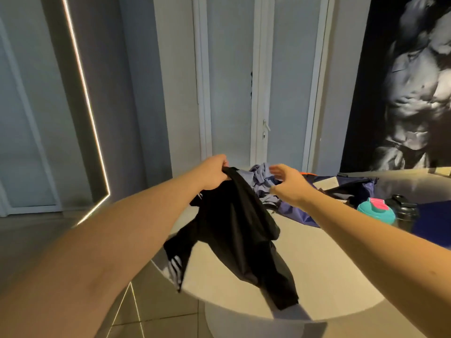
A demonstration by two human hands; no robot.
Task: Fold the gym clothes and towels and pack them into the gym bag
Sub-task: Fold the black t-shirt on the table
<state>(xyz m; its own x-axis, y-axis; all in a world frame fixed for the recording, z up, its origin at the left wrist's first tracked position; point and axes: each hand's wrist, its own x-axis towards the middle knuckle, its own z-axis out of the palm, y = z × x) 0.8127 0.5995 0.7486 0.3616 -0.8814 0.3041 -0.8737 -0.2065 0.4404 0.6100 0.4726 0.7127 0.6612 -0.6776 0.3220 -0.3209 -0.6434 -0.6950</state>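
Two hands work above the round table (317, 276): left hand (214, 172) pinches a black garment (234, 228) (white stripes on one end), right hand (289, 184) hovers spread beside the navy gym bag (300, 215).

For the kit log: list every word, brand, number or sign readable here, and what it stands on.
No text can be read.
White stripes on the black garment: no wording.
Pale patch on the gym bag: too blurred to read.
Nothing legible on the teal bottle.
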